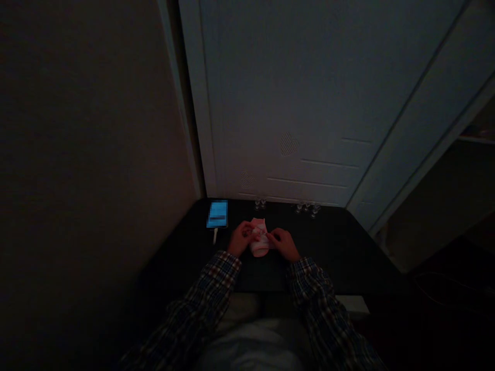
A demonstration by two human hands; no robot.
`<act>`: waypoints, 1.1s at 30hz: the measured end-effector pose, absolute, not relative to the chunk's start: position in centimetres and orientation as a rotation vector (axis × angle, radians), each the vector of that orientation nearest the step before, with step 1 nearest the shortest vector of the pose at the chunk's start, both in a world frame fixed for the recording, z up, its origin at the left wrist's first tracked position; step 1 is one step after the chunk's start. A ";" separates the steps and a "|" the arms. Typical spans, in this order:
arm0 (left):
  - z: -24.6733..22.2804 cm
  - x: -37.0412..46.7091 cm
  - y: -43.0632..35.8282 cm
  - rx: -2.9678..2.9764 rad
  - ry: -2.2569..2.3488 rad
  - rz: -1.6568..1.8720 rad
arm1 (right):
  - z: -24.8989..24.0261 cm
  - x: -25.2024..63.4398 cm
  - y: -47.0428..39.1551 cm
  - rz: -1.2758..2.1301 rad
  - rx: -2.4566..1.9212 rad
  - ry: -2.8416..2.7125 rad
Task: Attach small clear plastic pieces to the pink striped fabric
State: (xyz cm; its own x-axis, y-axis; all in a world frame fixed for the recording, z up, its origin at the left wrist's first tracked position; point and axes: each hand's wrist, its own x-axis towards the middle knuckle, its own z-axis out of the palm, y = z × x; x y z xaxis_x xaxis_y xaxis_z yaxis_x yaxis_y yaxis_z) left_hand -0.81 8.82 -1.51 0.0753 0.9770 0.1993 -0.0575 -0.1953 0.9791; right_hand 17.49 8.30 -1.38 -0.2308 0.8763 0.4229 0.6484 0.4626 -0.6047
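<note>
On the dark table lies a small pink-and-white item (260,250), soft-looking like a little piece of cloth, though the dim light hides its exact kind. My left hand (241,238) is at its left side, thumb and fingers pinched together on its upper middle. From the right, my right hand (285,243) pinches at the item's right edge with bent fingers. The fingertips of both hands come close together over its middle, where fine detail is too dark to make out.
A lit phone (217,214) with a white cable (215,236) lies at the table's back left. Several small clear glass-like pieces (307,207) stand along the back edge of the black table (328,252). A pale panel (286,103) rises behind, and a wall (96,154) stands left.
</note>
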 end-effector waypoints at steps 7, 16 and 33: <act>-1.6 -1.2 8.8 1.373 1.038 1.331 | -1.0 17.4 8.0 0.362 -1.261 -1.939; -2.0 -1.3 9.0 1.358 1.072 1.307 | -1.1 17.5 7.9 0.399 -1.236 -1.930; -1.7 -1.5 8.9 1.302 1.114 1.289 | -1.1 17.5 7.6 0.592 -1.119 -1.918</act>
